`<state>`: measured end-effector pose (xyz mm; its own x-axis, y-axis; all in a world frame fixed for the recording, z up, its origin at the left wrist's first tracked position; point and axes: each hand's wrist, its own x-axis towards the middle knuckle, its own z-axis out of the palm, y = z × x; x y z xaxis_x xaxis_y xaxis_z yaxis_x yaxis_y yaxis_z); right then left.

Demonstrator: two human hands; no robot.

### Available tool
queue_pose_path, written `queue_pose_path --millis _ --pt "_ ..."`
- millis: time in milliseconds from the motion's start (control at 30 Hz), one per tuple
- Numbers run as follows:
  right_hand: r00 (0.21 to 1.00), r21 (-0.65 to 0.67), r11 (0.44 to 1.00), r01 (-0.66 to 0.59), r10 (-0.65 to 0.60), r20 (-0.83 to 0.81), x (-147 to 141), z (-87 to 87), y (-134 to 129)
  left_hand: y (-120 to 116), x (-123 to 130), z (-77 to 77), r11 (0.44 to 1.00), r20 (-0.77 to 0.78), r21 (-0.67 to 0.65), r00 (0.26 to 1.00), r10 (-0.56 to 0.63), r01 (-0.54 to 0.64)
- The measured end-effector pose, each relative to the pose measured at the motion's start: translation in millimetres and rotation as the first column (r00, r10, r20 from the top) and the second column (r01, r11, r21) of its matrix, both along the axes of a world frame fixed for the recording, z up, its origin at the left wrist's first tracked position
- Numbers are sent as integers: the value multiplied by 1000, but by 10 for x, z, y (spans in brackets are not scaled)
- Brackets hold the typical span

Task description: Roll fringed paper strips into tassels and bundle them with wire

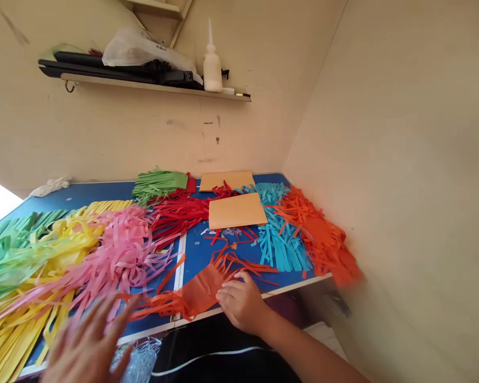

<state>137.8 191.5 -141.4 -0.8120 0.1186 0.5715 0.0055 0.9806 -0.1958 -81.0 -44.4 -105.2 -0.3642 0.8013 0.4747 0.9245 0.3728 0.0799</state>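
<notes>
In front of me an orange fringed tissue-paper piece [201, 290] lies at the table's front edge, with a plain middle band and cut strips at both ends. My right hand [243, 304] has its fingers bent together at the band's right side, gripping it there. At the lower left, my left hand [90, 340] is raised with fingers spread and nothing in them, slightly blurred. It is nearest to the pink fringed paper [123, 239] and yellow fringed paper [69, 250].
On the blue table [199, 255] lie green fringe [159, 183], red fringe [179, 215], light-blue fringe [283, 244], an orange fringe pile [323, 239] overhanging the right edge, and a tan folded card [237, 211]. A wall shelf [143, 86] holds a white squeeze bottle [213, 69].
</notes>
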Motion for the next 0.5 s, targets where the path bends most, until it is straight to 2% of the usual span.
queue_pose_path --millis 67,100,133,200,267,333,400,500 --pt "998 17 1000 26 -27 59 10 56 -40 305 471 115 958 4 -54 960 -281 281" --pt "996 28 999 28 -30 83 24 89 -55 482 684 136 939 -6 -48 940 -341 340" --pt "994 36 999 16 -20 106 42 122 -61 649 855 130 937 -11 -42 937 -348 347" --pt "987 12 999 -35 32 156 86 182 -36 891 1026 60 966 38 -42 967 -252 254" --pt "971 -88 993 -82 99 218 122 228 46 971 981 -40 978 103 -77 977 -186 195" --pt "950 -232 970 -75 140 279 129 264 166 922 812 -113 968 166 -124 967 -195 217" --pt "931 -350 937 -8 135 340 100 290 280 834 622 -133 958 219 -150 953 -208 244" --pt "905 -432 892 133 68 419 6 320 364 794 413 -110 955 265 -157 942 -205 253"
